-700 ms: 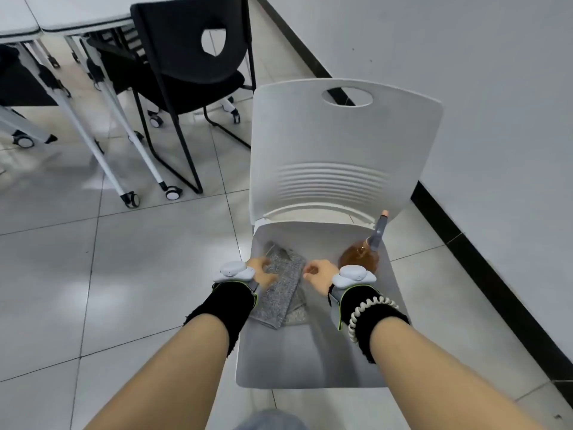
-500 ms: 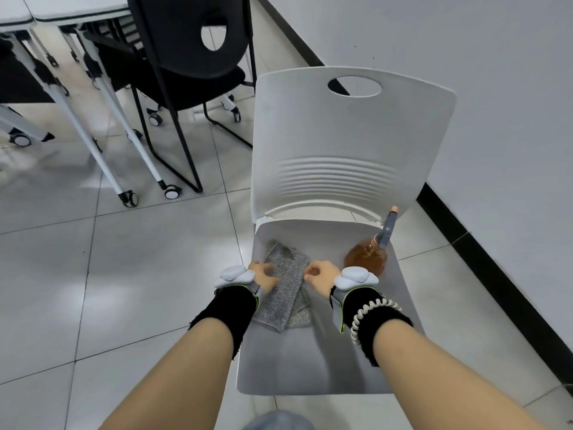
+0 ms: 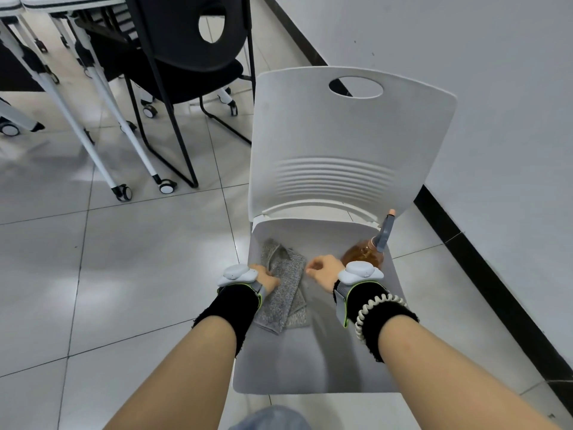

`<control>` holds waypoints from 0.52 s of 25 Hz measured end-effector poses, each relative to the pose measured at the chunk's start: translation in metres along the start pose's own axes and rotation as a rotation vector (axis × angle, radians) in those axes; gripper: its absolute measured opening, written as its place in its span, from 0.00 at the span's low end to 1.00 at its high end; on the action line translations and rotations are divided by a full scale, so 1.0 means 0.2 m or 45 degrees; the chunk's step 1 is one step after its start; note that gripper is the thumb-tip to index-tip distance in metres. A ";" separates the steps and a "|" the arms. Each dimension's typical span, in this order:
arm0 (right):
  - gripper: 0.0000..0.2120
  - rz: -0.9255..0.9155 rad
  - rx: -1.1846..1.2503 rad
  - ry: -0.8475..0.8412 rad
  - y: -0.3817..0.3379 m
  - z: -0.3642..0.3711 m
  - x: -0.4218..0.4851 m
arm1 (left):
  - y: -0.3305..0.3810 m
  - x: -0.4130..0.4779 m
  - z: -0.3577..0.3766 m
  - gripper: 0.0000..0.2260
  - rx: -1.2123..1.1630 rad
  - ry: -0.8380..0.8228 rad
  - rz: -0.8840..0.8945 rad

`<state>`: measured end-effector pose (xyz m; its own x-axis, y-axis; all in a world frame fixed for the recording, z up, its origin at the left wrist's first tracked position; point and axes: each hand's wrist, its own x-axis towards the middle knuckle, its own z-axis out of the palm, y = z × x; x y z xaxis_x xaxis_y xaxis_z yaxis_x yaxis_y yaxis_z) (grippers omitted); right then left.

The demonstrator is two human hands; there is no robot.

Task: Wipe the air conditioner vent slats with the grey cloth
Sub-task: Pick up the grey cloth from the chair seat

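Grey cloth (image 3: 283,287) lies crumpled on the seat of the white chair (image 3: 347,144), toward the seat's left edge, and I have my left hand (image 3: 266,279) pressed onto it, fingers curled over its left side, though I cannot tell whether they actually pinch it. My right hand (image 3: 324,271) hovers loosely curled and empty just right of the cloth, with the amber spray bottle (image 3: 366,252) lying at the seat's right edge behind it.
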<state>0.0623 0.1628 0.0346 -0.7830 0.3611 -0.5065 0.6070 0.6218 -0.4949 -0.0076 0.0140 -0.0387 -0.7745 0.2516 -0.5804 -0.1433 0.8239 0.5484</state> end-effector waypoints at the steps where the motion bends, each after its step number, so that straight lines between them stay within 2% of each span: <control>1: 0.10 0.001 -0.005 -0.005 -0.01 -0.01 -0.01 | 0.02 -0.03 -0.02 0.12 0.023 -0.007 0.016; 4: 0.10 0.008 -0.001 -0.013 -0.07 -0.08 -0.07 | 0.12 -0.11 -0.09 0.09 -0.080 0.027 0.086; 6: 0.11 0.019 0.026 0.003 -0.12 -0.14 -0.11 | 0.18 -0.17 -0.16 0.10 -0.167 0.109 0.135; 13: 0.10 0.025 0.057 0.017 -0.34 -0.47 -0.33 | 0.53 -0.48 -0.54 0.05 -0.127 0.263 0.385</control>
<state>0.0597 0.1619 0.1686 -0.7726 0.3822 -0.5070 0.6273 0.5832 -0.5162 -0.0145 0.0230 0.1398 -0.8974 0.3597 -0.2553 0.0595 0.6721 0.7380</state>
